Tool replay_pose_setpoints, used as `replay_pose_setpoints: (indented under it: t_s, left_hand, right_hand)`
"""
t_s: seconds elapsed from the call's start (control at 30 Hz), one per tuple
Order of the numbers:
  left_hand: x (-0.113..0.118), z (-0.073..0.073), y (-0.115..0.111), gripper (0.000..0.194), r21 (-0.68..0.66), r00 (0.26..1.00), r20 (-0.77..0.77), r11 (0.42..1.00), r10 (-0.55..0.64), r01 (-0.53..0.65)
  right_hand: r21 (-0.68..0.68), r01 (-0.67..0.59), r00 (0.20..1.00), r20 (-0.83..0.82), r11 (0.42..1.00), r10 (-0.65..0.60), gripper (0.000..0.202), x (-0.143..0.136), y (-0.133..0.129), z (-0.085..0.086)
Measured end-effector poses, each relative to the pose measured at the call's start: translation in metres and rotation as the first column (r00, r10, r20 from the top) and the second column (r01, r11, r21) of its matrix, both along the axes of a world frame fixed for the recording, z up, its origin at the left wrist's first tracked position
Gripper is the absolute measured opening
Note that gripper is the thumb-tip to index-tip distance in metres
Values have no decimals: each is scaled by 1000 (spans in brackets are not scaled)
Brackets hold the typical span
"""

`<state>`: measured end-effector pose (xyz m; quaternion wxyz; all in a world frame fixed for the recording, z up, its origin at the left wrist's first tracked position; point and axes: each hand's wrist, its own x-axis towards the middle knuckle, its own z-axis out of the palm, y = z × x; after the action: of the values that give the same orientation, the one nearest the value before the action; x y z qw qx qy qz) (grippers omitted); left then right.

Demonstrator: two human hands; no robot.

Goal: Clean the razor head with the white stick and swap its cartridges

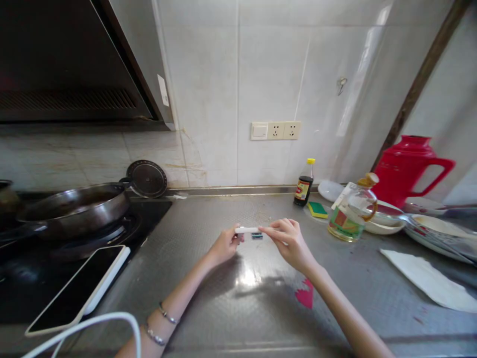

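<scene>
Above the metal counter, a slim white bar-shaped object [248,230] is held level between my hands. My left hand [224,245] grips its left end, fingers curled round it. At the right end, the thumb and fingertips of my right hand [286,240] close in a pinch. Just behind and below the bar, a small dark thing with a blue-green tint [257,235] shows; its kind is too small to make out. A pink heart-shaped patch [305,294] lies on the counter, partly behind my right forearm.
On the left, a steel pan [74,209] sits on the black stove [156,210], with a phone [80,288] and white cable [112,316] nearer. To the right are a sauce bottle [303,186], sponge [317,210], oil jug [346,219], red thermos [404,171], dishes and a tissue [428,279].
</scene>
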<state>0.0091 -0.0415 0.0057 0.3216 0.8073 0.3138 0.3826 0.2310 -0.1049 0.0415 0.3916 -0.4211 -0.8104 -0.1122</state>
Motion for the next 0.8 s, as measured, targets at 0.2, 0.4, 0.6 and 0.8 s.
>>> replay_pose_setpoints:
  t_s: [0.2,0.4,0.6,0.8]
  left_hand:
    - [0,4,2,10,-163,974,226,986,5,33]
    - [9,-1,-5,40,-412,923,364,868,-122,277]
    - [16,-4,-14,49,-494,902,404,792,-155,357]
    - [18,-10,-12,39,-445,907,395,835,-143,325]
  right_hand:
    - [-46,63,981,-181,997,-70,30,32,-1,-20]
    - [-301,-101,827,-556,948,-89,43,-4,-32,-31]
    - [-479,-447,571,-803,755,-172,60,-57,-45,-35]
    - [-462,-474,486,-847,749,-216,60,-78,-44,-45]
